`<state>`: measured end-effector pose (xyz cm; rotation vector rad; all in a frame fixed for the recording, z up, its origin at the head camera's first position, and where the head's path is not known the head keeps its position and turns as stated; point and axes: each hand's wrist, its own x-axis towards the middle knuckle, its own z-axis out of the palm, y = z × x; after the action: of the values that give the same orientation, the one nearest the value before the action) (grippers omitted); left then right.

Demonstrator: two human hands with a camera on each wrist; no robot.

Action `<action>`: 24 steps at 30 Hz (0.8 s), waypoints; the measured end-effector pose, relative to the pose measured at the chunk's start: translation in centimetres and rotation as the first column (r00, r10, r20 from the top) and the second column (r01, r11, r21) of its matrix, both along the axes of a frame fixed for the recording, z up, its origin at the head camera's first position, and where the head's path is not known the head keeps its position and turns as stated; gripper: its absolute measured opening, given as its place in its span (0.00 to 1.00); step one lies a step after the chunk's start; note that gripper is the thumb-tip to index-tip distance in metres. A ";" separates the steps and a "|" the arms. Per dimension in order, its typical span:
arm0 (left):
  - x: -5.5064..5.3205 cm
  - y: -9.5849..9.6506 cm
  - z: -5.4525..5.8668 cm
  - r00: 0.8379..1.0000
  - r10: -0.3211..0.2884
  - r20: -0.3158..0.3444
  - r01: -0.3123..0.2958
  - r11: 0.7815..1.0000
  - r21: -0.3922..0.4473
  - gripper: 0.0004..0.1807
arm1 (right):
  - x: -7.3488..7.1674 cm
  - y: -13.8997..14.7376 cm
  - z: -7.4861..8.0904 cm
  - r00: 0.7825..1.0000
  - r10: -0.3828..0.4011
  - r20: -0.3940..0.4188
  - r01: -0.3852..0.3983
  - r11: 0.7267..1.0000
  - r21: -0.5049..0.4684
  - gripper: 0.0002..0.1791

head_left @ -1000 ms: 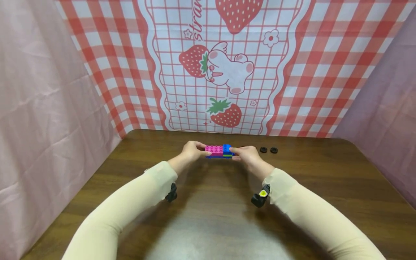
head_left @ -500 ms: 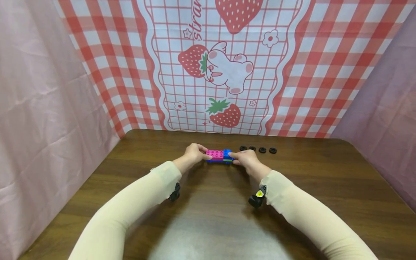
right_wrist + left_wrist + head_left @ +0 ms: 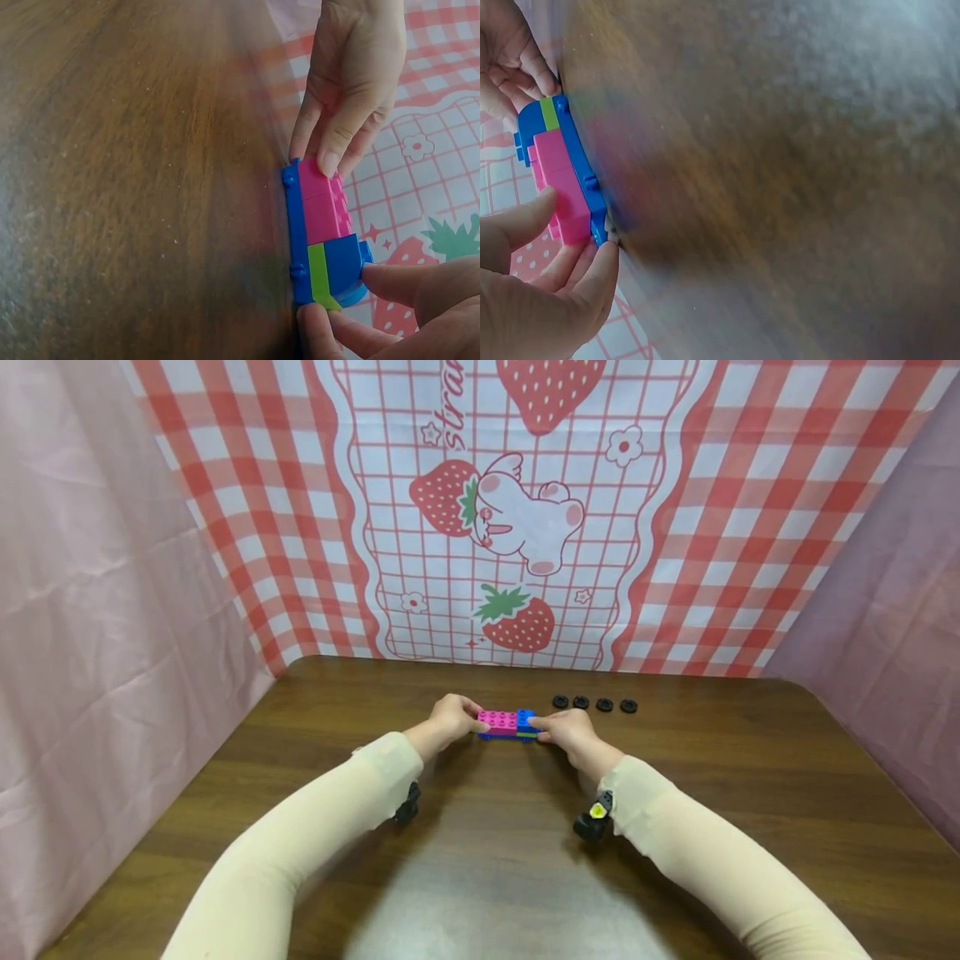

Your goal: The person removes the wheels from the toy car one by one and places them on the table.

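Note:
A toy-brick vehicle lies lengthwise between the two hands: pink bricks (image 3: 498,721) at the left, a blue curved brick (image 3: 337,262) over a lime-green piece (image 3: 319,271) at the right, all on a blue base with axle pegs (image 3: 581,166). The left hand (image 3: 453,717) pinches the pink end between thumb and fingers. At the other end, the right hand (image 3: 573,733) grips the blue brick, thumb on top and fingertips near the base. Whether the base touches the table is hard to tell.
Several small black wheels (image 3: 603,704) lie in a row on the brown wooden table (image 3: 480,860), behind the right hand. A strawberry-print cloth (image 3: 517,527) hangs behind the table's back edge, with pink curtains (image 3: 112,610) at the sides.
Both hands have brought the brick vehicle slightly toward the person and down, a little to the right. Wheels that were partly hidden behind the right hand now show fully.

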<state>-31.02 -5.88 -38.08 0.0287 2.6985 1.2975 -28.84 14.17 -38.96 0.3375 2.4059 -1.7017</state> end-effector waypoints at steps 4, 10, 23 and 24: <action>-0.2 0.0 0.0 1.000 -0.010 0.015 0.010 1.000 0.004 0.17 | 0.0 0.0 -0.1 1.000 -0.013 0.003 0.013 1.000 0.002 0.23; -0.6 -0.1 -0.2 0.999 -0.021 0.034 0.021 1.000 0.005 0.17 | -0.2 0.0 -0.2 1.000 -0.010 -0.009 0.010 1.000 0.009 0.24; -0.6 -1.1 0.8 0.989 -0.132 0.071 0.133 0.991 -0.014 0.25 | -0.8 1.7 1.3 0.999 0.034 0.027 -0.033 0.999 -0.036 0.30; -0.6 -1.3 1.0 0.987 -0.148 0.062 0.150 0.988 -0.020 0.25 | -0.8 1.9 1.6 0.999 0.043 0.019 -0.042 0.998 -0.044 0.30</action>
<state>-31.64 -7.15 -37.08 0.1822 2.6053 1.2018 -29.67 16.06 -37.40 0.2938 2.3415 -1.7214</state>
